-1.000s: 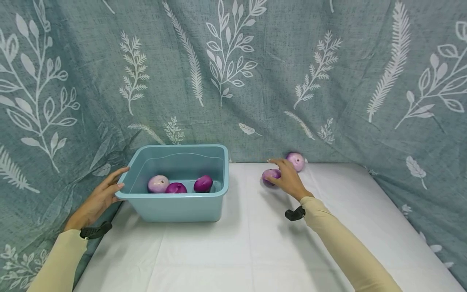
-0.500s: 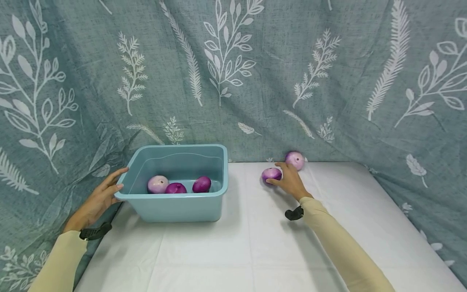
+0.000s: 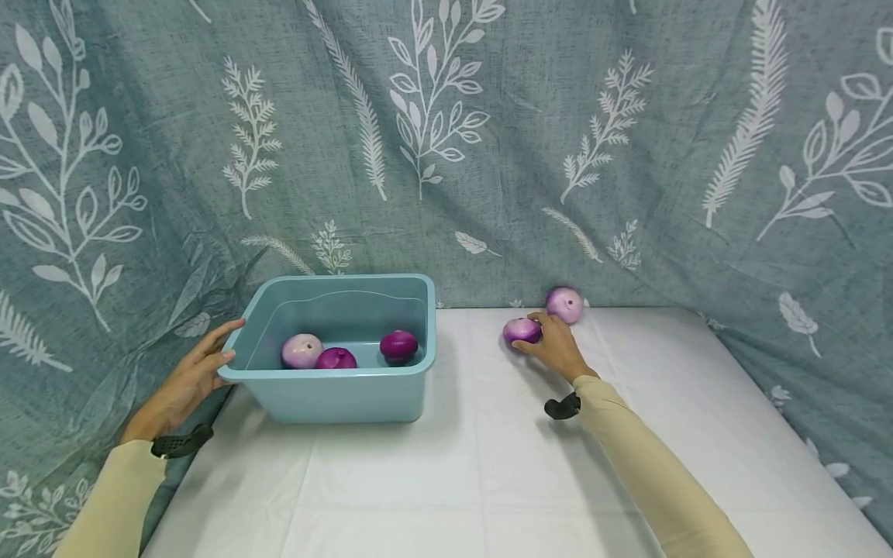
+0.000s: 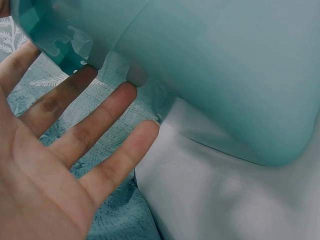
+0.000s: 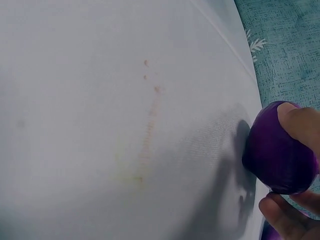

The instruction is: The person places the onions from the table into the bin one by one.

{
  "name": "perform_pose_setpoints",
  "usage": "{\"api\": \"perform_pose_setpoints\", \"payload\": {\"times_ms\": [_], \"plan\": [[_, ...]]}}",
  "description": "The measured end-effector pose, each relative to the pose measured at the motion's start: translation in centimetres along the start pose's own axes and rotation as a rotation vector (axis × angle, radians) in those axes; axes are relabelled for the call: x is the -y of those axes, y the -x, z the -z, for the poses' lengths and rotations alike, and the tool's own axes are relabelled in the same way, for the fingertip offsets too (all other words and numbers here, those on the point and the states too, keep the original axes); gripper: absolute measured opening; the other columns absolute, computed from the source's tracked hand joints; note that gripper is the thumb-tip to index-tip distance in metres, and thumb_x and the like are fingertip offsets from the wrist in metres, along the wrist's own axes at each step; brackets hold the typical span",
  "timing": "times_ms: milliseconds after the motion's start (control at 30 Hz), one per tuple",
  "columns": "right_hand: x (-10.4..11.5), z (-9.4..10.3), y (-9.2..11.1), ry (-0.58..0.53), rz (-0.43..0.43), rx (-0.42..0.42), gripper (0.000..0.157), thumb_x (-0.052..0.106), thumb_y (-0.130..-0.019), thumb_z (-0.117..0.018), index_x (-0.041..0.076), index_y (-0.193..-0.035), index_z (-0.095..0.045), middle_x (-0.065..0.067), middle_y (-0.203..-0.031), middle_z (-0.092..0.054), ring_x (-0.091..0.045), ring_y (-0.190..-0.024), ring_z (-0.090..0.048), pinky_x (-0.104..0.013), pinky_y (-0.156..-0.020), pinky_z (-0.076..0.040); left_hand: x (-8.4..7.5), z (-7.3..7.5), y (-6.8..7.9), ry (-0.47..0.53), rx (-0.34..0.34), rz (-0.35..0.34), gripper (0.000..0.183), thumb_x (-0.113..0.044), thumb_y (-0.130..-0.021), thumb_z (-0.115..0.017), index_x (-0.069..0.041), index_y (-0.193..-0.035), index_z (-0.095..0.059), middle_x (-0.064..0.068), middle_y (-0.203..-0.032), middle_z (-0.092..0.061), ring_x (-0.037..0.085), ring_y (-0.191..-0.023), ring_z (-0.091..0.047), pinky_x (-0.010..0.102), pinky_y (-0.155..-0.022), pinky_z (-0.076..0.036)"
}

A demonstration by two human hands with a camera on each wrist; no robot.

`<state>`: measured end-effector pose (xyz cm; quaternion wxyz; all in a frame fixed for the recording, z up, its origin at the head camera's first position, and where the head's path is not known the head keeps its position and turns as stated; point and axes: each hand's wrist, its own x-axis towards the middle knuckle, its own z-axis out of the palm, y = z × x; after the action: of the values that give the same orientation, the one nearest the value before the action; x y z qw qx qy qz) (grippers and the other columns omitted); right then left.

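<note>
My right hand (image 3: 558, 345) pinches a purple onion (image 3: 522, 331) between thumb and fingers at the back of the table; the right wrist view shows this onion (image 5: 280, 150) close over the white cloth. Just behind the hand sits a paler onion (image 3: 564, 304), against the curtain. On the left, my left hand (image 3: 188, 381) touches the end of a blue plastic tub (image 3: 328, 397); in the left wrist view its fingers (image 4: 107, 125) are spread and fairly straight, fingertips at the tub's wall. Inside the tub lie a pale onion (image 3: 302, 351) and two dark purple ones (image 3: 336, 359).
A white cloth (image 3: 391, 488) covers the table. Green-grey curtain (image 3: 516, 155) with white leaf prints stands along the back and both sides, right up to the table's edges. Faint stains (image 5: 148, 130) mark the cloth near the right hand.
My right hand's fingers have come in around the purple onion and now pinch it. In the tub, the rightmost dark onion has rolled slightly right and turned. The left hand stays put.
</note>
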<state>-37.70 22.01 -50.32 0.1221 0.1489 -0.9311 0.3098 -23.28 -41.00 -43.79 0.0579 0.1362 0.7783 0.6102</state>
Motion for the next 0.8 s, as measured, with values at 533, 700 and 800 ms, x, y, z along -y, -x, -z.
{"api": "perform_pose_setpoints", "payload": {"times_ms": [533,700,800], "plan": [[0.3,0.9,0.6,-0.023,0.038,-0.04,0.063,0.023,-0.082,-0.09,-0.007,-0.13,-0.061,-0.028,-0.124,-0.063,-0.043,-0.113,-0.059,-0.055,-0.099,-0.045,-0.3,0.0,0.0,-0.019,0.0,-0.005,0.059,-0.024,-0.114,-0.039,-0.03,-0.167,-0.015,0.009,-0.173,0.002,0.025,-0.148,-0.024,0.025,-0.094,-0.047],[0.9,1.2,0.6,-0.021,0.054,-0.05,0.063,0.023,-0.082,-0.09,-0.006,-0.131,-0.061,-0.025,-0.123,-0.063,-0.036,-0.102,-0.059,-0.049,-0.09,-0.047,-0.2,0.0,0.1,-0.011,0.002,-0.008,0.059,-0.024,-0.114,-0.039,-0.03,-0.167,-0.015,0.01,-0.173,0.002,0.014,-0.143,-0.028,0.025,-0.094,-0.048],[1.5,1.4,0.7,-0.027,0.046,-0.05,0.065,0.024,-0.081,-0.09,-0.004,-0.132,-0.061,-0.025,-0.124,-0.062,-0.034,-0.102,-0.058,-0.048,-0.09,-0.048,-0.1,-0.1,0.1,-0.005,0.004,-0.004,0.059,-0.024,-0.114,-0.039,-0.03,-0.167,-0.015,0.01,-0.173,0.003,0.014,-0.143,-0.029,0.026,-0.094,-0.048]]}}
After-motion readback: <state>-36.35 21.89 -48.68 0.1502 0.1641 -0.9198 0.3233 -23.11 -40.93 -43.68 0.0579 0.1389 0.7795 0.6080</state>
